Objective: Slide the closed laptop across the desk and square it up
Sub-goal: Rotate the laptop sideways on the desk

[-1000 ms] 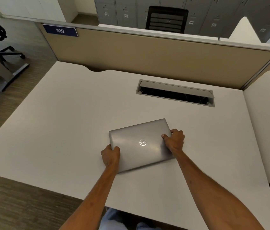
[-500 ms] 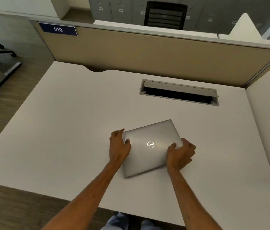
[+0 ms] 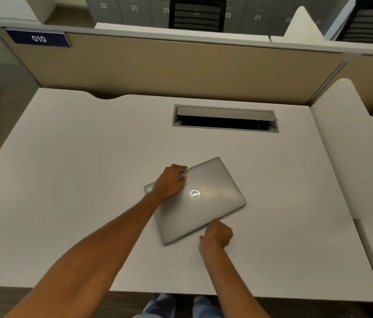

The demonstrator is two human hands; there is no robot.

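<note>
A closed silver laptop (image 3: 206, 203) with a round logo lies flat on the white desk (image 3: 77, 180), skewed so its far right corner points toward the cable slot. My left hand (image 3: 169, 183) rests on the lid's far left part, fingers curled over the far edge. My right hand (image 3: 217, 235) sits at the near edge of the laptop with its fingers curled, touching that edge from the front. The laptop's far left corner pokes out beside my left wrist.
An open grey cable slot (image 3: 225, 119) is cut into the desk behind the laptop. A tan divider panel (image 3: 181, 70) with a blue "010" sign (image 3: 38, 39) closes the far side. A second white desk (image 3: 350, 145) adjoins on the right. Black chairs stand beyond the divider.
The laptop has turned counter-clockwise and is more skewed. My left hand slid up to the far left edge; my right hand dropped from the right side to the near edge.
</note>
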